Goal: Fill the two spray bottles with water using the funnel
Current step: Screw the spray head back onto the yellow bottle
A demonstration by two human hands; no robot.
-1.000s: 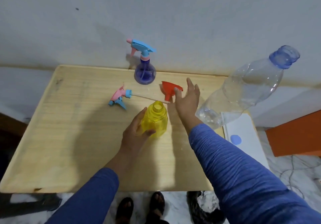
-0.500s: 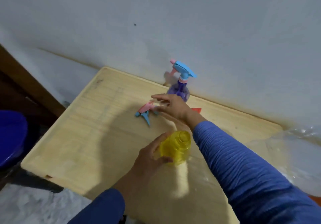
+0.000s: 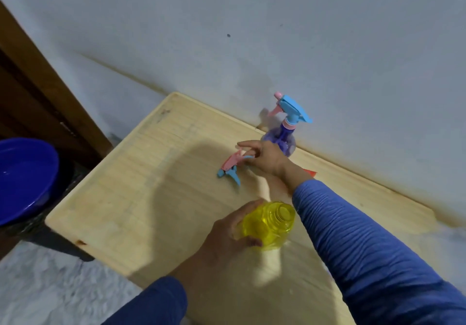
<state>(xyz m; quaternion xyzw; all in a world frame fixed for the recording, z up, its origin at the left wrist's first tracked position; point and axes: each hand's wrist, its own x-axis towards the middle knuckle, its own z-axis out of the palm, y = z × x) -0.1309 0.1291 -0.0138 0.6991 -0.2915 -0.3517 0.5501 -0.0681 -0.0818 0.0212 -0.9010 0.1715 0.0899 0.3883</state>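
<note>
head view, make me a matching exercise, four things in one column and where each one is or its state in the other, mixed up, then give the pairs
Things:
1. yellow bottle
2. purple bottle
3. loose spray head
4. blue basin

States:
A. stands at the wall, sprayer screwed on
B. off the table, to its left
C. open neck, gripped by the left hand
D. lies on the table at the fingers of the right hand

Pairs: 1-C, 2-A, 3-D, 4-B

Yellow bottle (image 3: 268,225); purple bottle (image 3: 283,139) (pink-blue sprayer); blue ribbed sleeve (image 3: 365,244); blue basin (image 3: 25,178).
</note>
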